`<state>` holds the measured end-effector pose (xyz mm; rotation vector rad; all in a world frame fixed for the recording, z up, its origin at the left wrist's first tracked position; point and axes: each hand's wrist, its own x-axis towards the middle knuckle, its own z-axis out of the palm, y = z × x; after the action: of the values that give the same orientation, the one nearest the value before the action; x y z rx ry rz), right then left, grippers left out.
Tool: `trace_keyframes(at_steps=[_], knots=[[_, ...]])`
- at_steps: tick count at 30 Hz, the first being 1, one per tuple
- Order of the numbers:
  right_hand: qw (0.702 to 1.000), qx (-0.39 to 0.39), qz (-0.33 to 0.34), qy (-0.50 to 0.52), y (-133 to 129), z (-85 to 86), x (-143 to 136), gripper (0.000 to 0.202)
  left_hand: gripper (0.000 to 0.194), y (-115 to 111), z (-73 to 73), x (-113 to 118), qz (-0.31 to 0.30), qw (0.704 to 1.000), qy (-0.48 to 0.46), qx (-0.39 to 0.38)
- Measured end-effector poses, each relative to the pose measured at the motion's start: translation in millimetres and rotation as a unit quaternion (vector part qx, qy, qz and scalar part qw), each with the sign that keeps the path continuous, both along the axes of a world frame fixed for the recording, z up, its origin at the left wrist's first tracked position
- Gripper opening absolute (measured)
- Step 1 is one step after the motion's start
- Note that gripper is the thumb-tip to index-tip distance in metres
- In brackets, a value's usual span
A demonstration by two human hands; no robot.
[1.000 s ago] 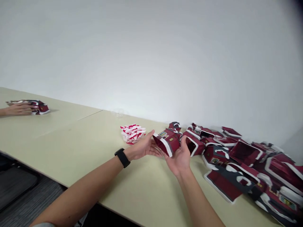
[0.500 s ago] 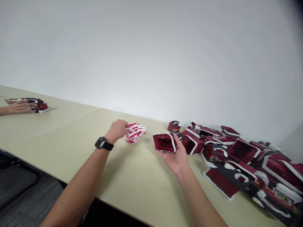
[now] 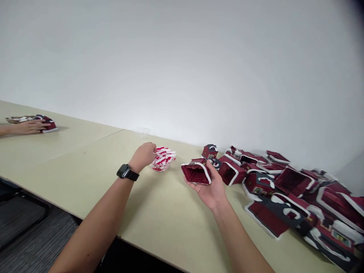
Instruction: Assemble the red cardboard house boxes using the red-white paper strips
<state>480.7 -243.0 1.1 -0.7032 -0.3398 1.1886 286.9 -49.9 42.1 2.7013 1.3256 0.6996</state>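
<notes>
the right hand (image 3: 212, 189) lies palm up above the table (image 3: 85, 151), fingers curled loosely round a small red paper box (image 3: 196, 173) whose open mouth faces the camera (thumb pressed along its white rim); the box is off the tabletop, near the far edge by the wall; the left hand (image 3: 144, 155), with a black watch (image 3: 127, 172) on its wrist, has its fingers bunched over the pile of red-and-white candy canes (image 3: 163, 158) in a clear dish, fingertips touching the pile, though whether they have pinched one i cannot tell; to the right, toward the far right corner, lies a heap of folded boxes (image 3: 284, 182), house-shaped with white snow trim, some upright, many on their sides; so a good number look already made up, and the one in hand appears empty, with nothing yet inside it; at the far left edge another person's hand (image 3: 27, 127) rests on a flat stack of the same printed card (image 3: 45, 122); no brand or readable writing shows anywhere, only printed windows on the boxes.
</notes>
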Motion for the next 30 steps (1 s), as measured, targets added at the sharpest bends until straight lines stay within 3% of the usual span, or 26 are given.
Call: trace_keyframes(at_steps=[6,10,12,14,16,18,20,23,26,30], knots=[[1.0,0.013,0.001,0.0,-0.4,1.4,-1.0,0.036,0.014,0.5,-1.7,2.4,-0.016,0.999,-0.016,0.023],[0.999,0.04,-0.016,0.007,-2.5,3.4,-0.9,0.033,0.013,-5.7,2.2,6.8,-0.046,0.988,-0.143,0.038],[0.999,0.043,-0.028,0.007,-3.2,3.8,-0.7,0.03,0.008,-13.0,4.5,12.2,-0.107,0.963,-0.244,-0.035],[0.998,0.04,-0.04,-0.007,-3.2,3.6,-0.8,0.028,0.014,-22.9,5.4,19.6,-0.197,0.909,-0.325,-0.171],[0.997,0.035,-0.049,-0.039,-2.3,2.9,-1.8,0.03,0.024,-34.4,4.2,27.9,-0.277,0.838,-0.356,-0.306],[0.995,0.037,-0.055,-0.079,-0.4,1.4,-3.7,0.034,0.029,-45.7,1.1,36.0,-0.32,0.791,-0.343,-0.392],[0.991,0.054,-0.05,-0.115,1.9,-1.0,-5.9,0.042,0.032,-54.6,-3.7,43.1,-0.343,0.776,-0.314,-0.427],[0.986,0.076,-0.038,-0.146,4.6,-5.3,-8.8,0.06,0.036,-61.6,-12.9,51.3,-0.353,0.776,-0.298,-0.43],[0.982,0.067,-0.053,-0.166,4.8,-8.0,-10.0,0.077,0.041,-62.7,-20.6,55.7,-0.324,0.77,-0.327,-0.441],[0.974,0.045,-0.083,-0.204,2.9,-7.7,-10.5,0.093,0.045,-61.5,-23.4,56.5,-0.287,0.742,-0.343,-0.499]])
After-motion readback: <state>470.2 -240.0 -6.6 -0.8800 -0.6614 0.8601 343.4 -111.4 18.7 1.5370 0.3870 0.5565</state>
